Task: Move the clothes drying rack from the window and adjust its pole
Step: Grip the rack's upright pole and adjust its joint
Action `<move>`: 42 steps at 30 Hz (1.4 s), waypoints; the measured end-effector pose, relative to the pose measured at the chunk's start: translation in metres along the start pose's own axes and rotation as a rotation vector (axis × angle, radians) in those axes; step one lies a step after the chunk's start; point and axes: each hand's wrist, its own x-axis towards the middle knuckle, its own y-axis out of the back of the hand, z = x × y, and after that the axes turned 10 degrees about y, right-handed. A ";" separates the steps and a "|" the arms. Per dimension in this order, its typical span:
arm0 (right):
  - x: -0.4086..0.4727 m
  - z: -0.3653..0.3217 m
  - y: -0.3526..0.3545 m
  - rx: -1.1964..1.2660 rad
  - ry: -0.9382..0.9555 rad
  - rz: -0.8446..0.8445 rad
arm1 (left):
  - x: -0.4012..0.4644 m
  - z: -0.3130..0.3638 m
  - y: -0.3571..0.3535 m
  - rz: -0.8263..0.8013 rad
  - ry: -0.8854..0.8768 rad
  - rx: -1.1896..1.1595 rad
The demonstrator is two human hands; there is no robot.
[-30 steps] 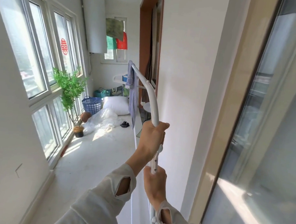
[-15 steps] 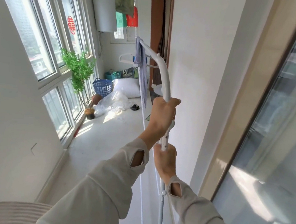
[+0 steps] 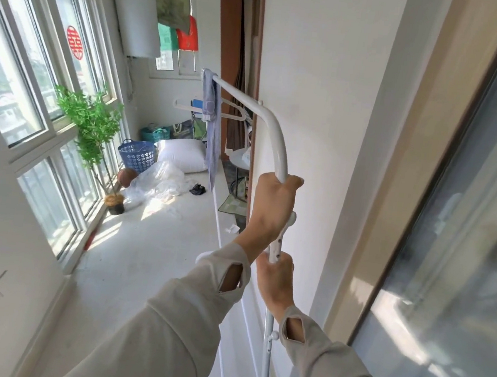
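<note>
We see a pale floor (image 3: 129, 255) carrying a potted plant (image 3: 94, 129) by the windows, a blue basket (image 3: 137, 155), a brown ball (image 3: 126, 175), crumpled clear plastic (image 3: 159, 182), a white pillow (image 3: 183, 155) and a small dark item (image 3: 197, 189).

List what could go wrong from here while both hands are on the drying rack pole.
1. The right hand grips just under the exposed adjustment holes and the left hand just above them; if the pole telescopes suddenly, skin could get pinched.
2. The blue towel only drapes over the top bar's far end; a jolt could slide it off.
3. The rack stands close to the white wall; tilting could scrape it.
</note>
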 end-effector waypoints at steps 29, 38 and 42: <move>0.006 0.006 -0.039 -0.007 0.170 -0.102 | 0.013 -0.002 0.024 0.350 -0.101 0.034; -0.077 -0.032 -0.027 -0.018 0.264 -0.061 | -0.085 0.014 0.039 0.403 -0.143 -0.059; -0.111 -0.042 -0.012 -0.037 0.275 0.000 | -0.125 0.018 0.037 0.378 -0.141 -0.084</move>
